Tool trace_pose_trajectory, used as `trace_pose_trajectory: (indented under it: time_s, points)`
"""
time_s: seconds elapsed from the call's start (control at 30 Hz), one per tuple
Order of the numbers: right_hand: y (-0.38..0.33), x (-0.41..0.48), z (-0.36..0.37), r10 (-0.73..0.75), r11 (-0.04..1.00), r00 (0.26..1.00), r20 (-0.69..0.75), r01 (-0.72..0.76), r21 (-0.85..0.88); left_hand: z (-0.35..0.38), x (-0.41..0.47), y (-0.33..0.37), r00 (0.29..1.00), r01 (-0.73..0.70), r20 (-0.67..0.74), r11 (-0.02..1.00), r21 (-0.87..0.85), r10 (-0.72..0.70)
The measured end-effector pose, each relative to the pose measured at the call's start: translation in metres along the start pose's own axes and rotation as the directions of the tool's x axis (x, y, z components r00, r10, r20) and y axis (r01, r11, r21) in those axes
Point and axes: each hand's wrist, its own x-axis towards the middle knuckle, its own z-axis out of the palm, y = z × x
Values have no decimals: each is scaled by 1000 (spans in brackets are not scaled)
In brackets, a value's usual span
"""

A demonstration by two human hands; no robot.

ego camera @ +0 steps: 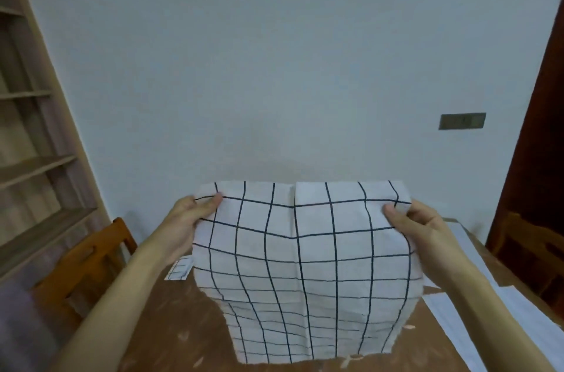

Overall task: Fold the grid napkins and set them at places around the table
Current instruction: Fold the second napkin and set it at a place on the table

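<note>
1. Fingers (pixel 213 200) of the left hand (pixel 186 219) pinch the upper left edge of the napkin (pixel 305 265), with the thumb on the front and the rest hidden behind the cloth. The right hand (pixel 427 225) pinches the upper right edge the same way.
2. Held spread between both hands, the napkin is white with dark grid lines and has a crease running down its middle. Its lower part hangs toward the table (pixel 171 326); I cannot tell whether it touches the top.
3. A small label (pixel 180 269) sticks out at the napkin's left edge, below the left wrist.
4. The table is brown wood with pale scuffs.
5. White cloths (pixel 494 304) lie flat on the table's right side.
6. A wooden chair (pixel 88 255) stands at the left side of the table, and another chair (pixel 534 249) at the right.
7. Wooden shelves (pixel 30 127) rise on the far left.
8. A pale wall (pixel 274 66) with a dark switch plate (pixel 462 121) lies beyond the table.
</note>
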Motion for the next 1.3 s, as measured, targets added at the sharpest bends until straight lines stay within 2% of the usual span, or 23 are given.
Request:
trace_pose_trajectory:
  time_s: [0.13, 0.3, 0.47, 0.57, 0.7, 0.77, 0.83, 0.97, 1.03, 1.13, 1.23, 1.3]
  points:
    - [4, 18, 35, 81, 988, 994, 75, -90, 123, -9, 15, 2, 993, 67, 99, 998, -10, -66]
    - [30, 34, 81, 130, 985, 990, 57, -136, 110, 2, 22, -5, 988, 69, 129, 988, 140, -87]
    - [44, 41, 133, 124, 989, 978, 169, -135, 56, 19, 25, -1, 972, 38, 223, 987, 156, -72]
    - [50, 46, 153, 119, 992, 966, 228, -124, 8, 27, 29, -5, 966, 17, 254, 994, 104, -43]
    - [57, 49, 166, 143, 990, 964, 225, -144, -12, 29, 27, -11, 968, 61, 248, 993, -101, -34]
    - [60, 50, 172, 134, 991, 964, 228, -131, -28, 25, 23, -12, 973, 27, 232, 996, -86, -6]
    - [63, 51, 179, 114, 993, 972, 206, -109, -36, 17, 23, -14, 976, 24, 218, 999, -42, -14]
    - [66, 52, 193, 44, 999, 995, 94, -46, 27, -10, 23, -12, 979, 80, 192, 995, -57, -68]
    - [65, 53, 198, 32, 999, 999, 36, -33, 41, -19, 15, -8, 988, 60, 143, 996, -62, -51]
    - [61, 56, 203, 9, 999, 998, -59, -7, 36, -30, 1, -8, 992, 110, 88, 972, -206, -93]
    - [57, 62, 209, -28, 999, 990, -137, 34, 39, -45, -8, -12, 999, -3, 40, 966, -257, 14]
    - [57, 66, 212, -32, 997, 983, -181, 44, 65, -48, -10, -15, 992, -125, 11, 986, -111, 127]
